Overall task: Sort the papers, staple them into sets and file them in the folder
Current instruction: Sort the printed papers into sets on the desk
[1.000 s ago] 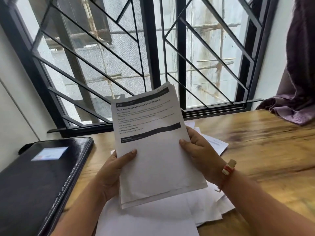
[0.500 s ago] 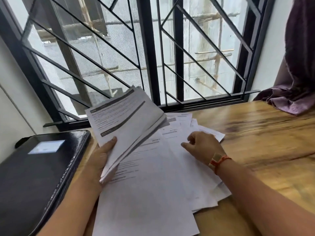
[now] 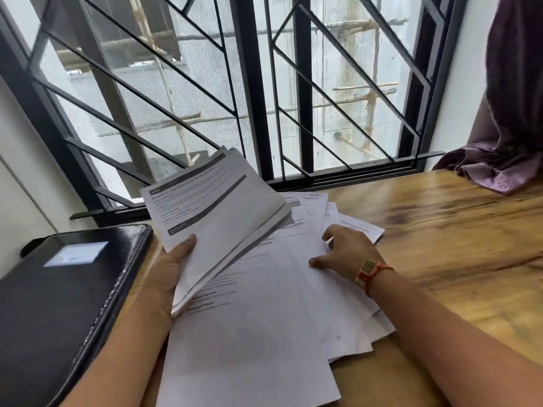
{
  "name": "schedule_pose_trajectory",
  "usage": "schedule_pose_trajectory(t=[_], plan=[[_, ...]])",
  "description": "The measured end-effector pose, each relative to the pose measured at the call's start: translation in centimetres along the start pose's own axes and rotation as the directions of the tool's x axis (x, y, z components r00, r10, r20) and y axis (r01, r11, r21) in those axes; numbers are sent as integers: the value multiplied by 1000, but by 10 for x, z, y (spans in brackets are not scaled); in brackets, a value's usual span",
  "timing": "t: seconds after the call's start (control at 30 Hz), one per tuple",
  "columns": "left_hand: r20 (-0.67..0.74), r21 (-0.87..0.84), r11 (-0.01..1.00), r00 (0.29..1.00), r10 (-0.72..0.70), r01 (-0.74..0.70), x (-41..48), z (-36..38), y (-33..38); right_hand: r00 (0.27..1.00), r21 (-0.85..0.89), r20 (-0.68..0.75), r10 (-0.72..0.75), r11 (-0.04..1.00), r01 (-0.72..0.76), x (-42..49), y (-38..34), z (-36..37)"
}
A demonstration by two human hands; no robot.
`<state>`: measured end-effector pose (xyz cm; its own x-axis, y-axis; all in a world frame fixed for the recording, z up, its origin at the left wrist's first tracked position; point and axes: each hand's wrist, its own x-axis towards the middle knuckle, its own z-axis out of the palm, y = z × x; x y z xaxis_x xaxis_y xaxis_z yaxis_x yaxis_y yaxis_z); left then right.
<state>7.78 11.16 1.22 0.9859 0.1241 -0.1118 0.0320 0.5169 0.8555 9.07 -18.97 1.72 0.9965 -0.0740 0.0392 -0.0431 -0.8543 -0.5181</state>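
Head view: left hand [image 3: 164, 277] clamps the stack [image 3: 223, 218]; right hand [image 3: 346, 251], fingers [image 3: 331, 232] apart on loose sheets [image 3: 264, 318], should lift one singly.

Wooden table [image 3: 440, 230]: fanned loose papers [image 3: 264, 333] centre, black folder [image 3: 58, 304] left, purple cloth [image 3: 484, 174] far right.

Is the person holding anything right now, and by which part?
The left hand grips a stack of printed papers by its lower left edge, thumb on top. The right hand holds nothing; it rests on loose sheets on the table.
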Motion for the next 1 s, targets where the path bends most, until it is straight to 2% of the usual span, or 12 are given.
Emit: schedule_pose_trajectory(t=[0.13, 0.33, 0.57, 1.0], plan=[[-11, 21, 1000, 1000, 1, -1, -1, -3, 2, 1000, 55, -2, 13, 998, -13, 0, 1, -1], [-2, 20, 999, 999, 45, -45, -2, -5, 2, 999, 28, -33, 12, 1000, -11, 0, 1, 0], [-21, 102, 993, 998, 62, -59, -4, 1, -2, 997, 32, -52, -65, 997, 66, -4, -5, 2], [-25, 159, 985, 997, 71, -66, -7, 5, -1, 1000, 267, -18, 4, 964, 1, 2, 3, 3]])
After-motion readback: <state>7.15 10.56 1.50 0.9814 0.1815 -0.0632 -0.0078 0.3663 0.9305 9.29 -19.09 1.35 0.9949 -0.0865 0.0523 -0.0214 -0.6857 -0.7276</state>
